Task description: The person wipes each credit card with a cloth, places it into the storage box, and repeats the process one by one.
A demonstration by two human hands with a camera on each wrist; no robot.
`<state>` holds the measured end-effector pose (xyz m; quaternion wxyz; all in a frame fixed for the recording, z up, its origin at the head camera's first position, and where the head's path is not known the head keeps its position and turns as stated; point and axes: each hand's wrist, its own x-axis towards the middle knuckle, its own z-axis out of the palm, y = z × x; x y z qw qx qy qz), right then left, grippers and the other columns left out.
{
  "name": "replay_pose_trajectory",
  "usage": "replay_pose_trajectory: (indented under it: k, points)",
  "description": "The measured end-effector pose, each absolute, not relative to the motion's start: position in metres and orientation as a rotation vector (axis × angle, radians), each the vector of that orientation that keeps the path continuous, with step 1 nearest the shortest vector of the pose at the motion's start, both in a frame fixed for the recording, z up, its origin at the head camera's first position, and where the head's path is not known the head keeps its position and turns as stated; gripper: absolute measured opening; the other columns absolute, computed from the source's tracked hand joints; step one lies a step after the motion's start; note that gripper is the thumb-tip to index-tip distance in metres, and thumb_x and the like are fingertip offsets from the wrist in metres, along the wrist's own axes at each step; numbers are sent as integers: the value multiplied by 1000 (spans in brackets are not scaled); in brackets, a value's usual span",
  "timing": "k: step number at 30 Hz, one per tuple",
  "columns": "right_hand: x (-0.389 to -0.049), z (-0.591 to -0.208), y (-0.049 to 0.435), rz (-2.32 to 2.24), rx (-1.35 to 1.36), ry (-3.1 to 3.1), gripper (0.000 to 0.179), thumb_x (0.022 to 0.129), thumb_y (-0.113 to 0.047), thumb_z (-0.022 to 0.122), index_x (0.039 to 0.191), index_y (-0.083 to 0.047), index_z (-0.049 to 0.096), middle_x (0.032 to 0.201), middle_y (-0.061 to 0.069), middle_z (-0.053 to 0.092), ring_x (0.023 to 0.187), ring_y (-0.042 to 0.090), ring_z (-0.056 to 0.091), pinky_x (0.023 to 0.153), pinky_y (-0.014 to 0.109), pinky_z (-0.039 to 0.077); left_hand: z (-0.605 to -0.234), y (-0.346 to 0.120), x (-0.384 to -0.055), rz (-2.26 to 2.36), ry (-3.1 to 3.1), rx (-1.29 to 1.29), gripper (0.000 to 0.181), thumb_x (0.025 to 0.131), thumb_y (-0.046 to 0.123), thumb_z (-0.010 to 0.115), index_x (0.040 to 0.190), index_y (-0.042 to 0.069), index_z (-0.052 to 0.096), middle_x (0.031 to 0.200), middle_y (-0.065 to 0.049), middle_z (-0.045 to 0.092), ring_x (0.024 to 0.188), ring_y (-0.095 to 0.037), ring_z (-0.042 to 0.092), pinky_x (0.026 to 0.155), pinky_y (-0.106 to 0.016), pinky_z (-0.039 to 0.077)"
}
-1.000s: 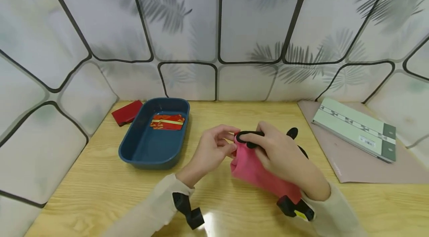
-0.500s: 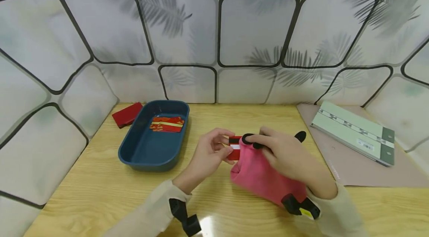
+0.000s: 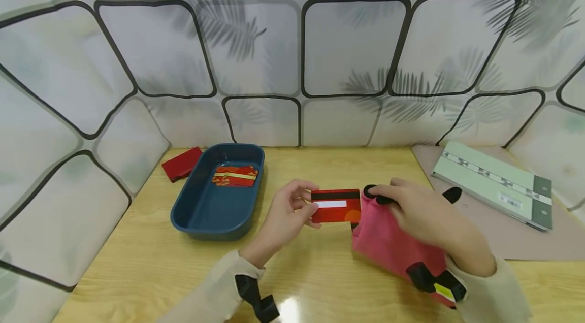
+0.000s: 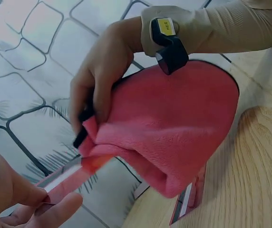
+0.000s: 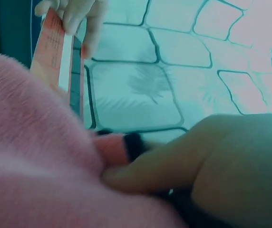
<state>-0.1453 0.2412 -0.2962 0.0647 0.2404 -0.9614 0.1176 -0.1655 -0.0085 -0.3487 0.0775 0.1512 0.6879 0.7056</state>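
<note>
In the head view, my left hand [image 3: 284, 216] pinches the left end of a red bank card [image 3: 337, 213] with a black stripe and a white strip. The card's right end is right at the mouth of a pink plush pouch [image 3: 396, 243] with black trim. My right hand [image 3: 427, 214] grips the pouch by its black-edged upper rim, thumb on the near side in the right wrist view. The left wrist view shows the pouch [image 4: 174, 118] hanging tilted from the right hand [image 4: 105, 71]. A second red card [image 4: 189, 202] shows below the pouch, mostly hidden by it.
A blue tray [image 3: 207, 219] stands on the left with several red and gold cards [image 3: 235, 176] inside. Behind it lies a dark red wallet-like item [image 3: 182, 163]. On the right, a pale green notebook [image 3: 491, 183] rests on a pinkish-grey mat [image 3: 480, 241].
The red card has come out of the pouch's mouth and now shows nearly whole in my left hand. My right hand and the pouch have moved to the right.
</note>
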Motion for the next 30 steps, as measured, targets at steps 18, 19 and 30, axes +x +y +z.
replay_pose_trajectory:
  k: [18, 19, 30]
  points:
    - [-131, -297, 230, 682, 1023, -2709, 37, 86, 2, 61, 115, -18, 68, 82, -17, 49, 71, -3, 43, 62, 18, 41, -359, 3, -171, 2030, 2081, 421, 32, 85, -9, 63, 117, -7, 57, 98, -21, 62, 69, -11, 62, 63, -37, 59]
    - [-132, -298, 226, 689, 1024, -2709, 36, 86, 2, 62, 115, -18, 68, 82, -16, 49, 71, -2, 43, 62, 18, 41, -359, 3, -171, 2030, 2077, 419, 32, 85, -10, 63, 117, -7, 57, 99, -22, 61, 70, -11, 63, 63, -37, 59]
    - [-145, -307, 208, 592, 1053, -2776, 30, 89, -1, 61, 115, -13, 70, 75, -9, 44, 65, 3, 38, 59, 21, 37, -353, 4, -162, 1974, 2109, 516, 29, 86, -14, 57, 113, -6, 58, 101, -23, 64, 79, -21, 68, 65, -32, 59]
